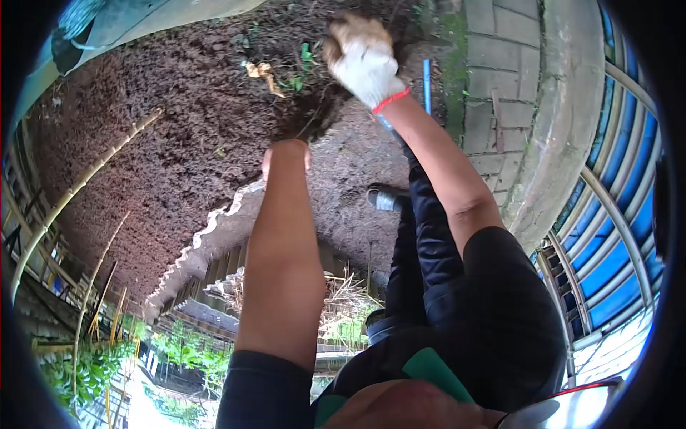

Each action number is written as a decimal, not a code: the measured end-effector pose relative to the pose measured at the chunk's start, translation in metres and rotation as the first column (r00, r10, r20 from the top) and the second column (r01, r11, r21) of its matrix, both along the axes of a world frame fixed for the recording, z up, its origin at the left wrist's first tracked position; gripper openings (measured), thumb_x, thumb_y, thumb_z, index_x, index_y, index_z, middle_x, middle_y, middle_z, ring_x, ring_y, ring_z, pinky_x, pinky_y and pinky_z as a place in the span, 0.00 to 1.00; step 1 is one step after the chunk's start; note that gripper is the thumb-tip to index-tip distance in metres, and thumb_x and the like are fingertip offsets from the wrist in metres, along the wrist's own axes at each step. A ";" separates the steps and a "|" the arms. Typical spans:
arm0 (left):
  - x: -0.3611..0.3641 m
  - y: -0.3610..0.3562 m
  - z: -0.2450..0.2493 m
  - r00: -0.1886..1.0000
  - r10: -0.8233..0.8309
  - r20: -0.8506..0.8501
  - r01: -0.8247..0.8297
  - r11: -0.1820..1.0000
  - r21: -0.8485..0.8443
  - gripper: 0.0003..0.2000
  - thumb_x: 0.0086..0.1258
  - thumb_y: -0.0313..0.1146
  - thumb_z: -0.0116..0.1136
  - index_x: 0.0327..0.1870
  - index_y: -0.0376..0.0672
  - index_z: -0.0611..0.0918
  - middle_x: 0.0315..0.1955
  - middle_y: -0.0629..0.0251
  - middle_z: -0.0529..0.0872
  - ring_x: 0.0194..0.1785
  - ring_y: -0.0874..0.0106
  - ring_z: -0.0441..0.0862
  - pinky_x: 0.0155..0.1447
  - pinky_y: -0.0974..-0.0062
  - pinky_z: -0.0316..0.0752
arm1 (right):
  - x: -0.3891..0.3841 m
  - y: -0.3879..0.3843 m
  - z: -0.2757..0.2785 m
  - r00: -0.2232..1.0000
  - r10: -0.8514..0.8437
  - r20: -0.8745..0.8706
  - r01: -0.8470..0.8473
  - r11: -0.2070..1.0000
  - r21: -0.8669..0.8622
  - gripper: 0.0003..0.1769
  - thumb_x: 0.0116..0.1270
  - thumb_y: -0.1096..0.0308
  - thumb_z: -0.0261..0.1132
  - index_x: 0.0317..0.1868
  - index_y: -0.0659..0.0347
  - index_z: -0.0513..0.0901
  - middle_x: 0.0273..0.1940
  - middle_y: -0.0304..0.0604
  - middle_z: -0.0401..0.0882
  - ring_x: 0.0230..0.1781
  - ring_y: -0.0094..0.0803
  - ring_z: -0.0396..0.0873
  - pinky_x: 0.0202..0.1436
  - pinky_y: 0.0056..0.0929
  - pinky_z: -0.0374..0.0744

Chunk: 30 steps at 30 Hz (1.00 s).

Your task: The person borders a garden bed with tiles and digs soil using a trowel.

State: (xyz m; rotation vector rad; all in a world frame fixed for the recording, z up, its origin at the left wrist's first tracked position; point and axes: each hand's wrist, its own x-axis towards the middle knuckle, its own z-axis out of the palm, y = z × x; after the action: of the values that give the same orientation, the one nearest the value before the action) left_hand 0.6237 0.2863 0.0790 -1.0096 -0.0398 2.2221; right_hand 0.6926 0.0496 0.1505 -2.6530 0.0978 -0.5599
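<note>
My left hand (287, 156) is bare and rests at the wavy top edge of a corrugated sheet (227, 212) that borders the soil. Its fingers curl down on both sides of the wrist, though the wrist hides most of them. Farther forward, my right hand (364, 61) wears a white knitted glove with a red cuff, its fingers stained brown. Those fingers are bent and closed low over the dark soil (193, 93), slightly blurred; whatever they hold is hidden. Small green weeds (306, 57) and a yellowish dry leaf (264, 75) lie left of the glove.
A blue pole (427, 86) stands beside my right forearm. Mossy paving bricks (500, 50) and a concrete curb (564, 107) run along the right, before a blue fence (622, 236). A bamboo stick (86, 175) leans over the soil at left. My sandalled foot (386, 199) is below.
</note>
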 end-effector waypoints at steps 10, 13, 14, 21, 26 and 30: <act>0.025 -0.016 0.022 0.935 0.155 0.319 -0.085 0.971 -0.222 0.16 0.68 0.43 0.58 0.55 0.54 0.85 0.58 0.68 0.83 0.61 0.67 0.80 0.66 0.59 0.75 | 0.034 0.039 0.037 0.800 0.184 -0.571 -0.265 0.962 -0.062 0.27 0.67 0.49 0.61 0.63 0.49 0.79 0.73 0.54 0.65 0.73 0.52 0.64 0.72 0.58 0.65; 0.021 -0.015 0.022 0.918 0.179 0.354 -0.099 0.968 -0.233 0.17 0.66 0.43 0.64 0.55 0.54 0.85 0.60 0.67 0.82 0.62 0.64 0.80 0.65 0.57 0.76 | 0.039 0.006 0.001 0.610 0.197 -0.768 -0.300 0.954 0.006 0.24 0.71 0.48 0.57 0.63 0.46 0.79 0.71 0.51 0.68 0.71 0.49 0.69 0.74 0.52 0.66; 0.022 -0.015 0.025 0.912 0.189 0.364 -0.105 0.966 -0.238 0.18 0.65 0.43 0.67 0.56 0.54 0.85 0.61 0.66 0.82 0.62 0.63 0.80 0.65 0.57 0.76 | 0.043 -0.007 -0.013 0.640 0.277 -0.716 -0.140 0.959 0.246 0.23 0.71 0.48 0.58 0.58 0.50 0.82 0.62 0.50 0.76 0.65 0.48 0.75 0.67 0.52 0.74; 0.053 -0.044 0.093 0.831 0.333 0.444 -0.298 0.943 -0.149 0.20 0.74 0.41 0.59 0.66 0.52 0.80 0.69 0.64 0.76 0.69 0.60 0.76 0.68 0.44 0.72 | 0.061 0.028 0.017 0.866 0.343 -0.364 -0.404 0.909 -0.105 0.21 0.64 0.56 0.65 0.56 0.51 0.85 0.60 0.40 0.81 0.56 0.41 0.79 0.60 0.45 0.77; 0.046 -0.034 0.075 0.807 0.315 0.500 -0.343 0.939 -0.038 0.22 0.76 0.43 0.56 0.68 0.50 0.79 0.72 0.63 0.73 0.72 0.55 0.72 0.70 0.41 0.69 | 0.068 0.086 -0.024 0.591 0.635 -0.498 -0.752 0.657 -0.055 0.26 0.67 0.50 0.64 0.61 0.52 0.81 0.66 0.42 0.75 0.60 0.43 0.77 0.64 0.44 0.76; 0.052 -0.041 0.096 0.814 0.385 0.435 -0.339 0.923 -0.182 0.22 0.77 0.45 0.53 0.68 0.50 0.78 0.73 0.65 0.72 0.73 0.55 0.70 0.71 0.40 0.66 | 0.083 0.042 0.000 0.769 0.142 -0.624 -0.327 0.925 -0.193 0.21 0.64 0.60 0.64 0.55 0.58 0.83 0.65 0.50 0.78 0.59 0.48 0.78 0.65 0.54 0.72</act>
State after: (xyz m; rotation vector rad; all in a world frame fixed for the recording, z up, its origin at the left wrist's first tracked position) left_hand 0.6754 0.2456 0.1747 -1.6940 -0.3732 2.2710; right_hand 0.7754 0.0915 0.1501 -2.9669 -0.1513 0.4095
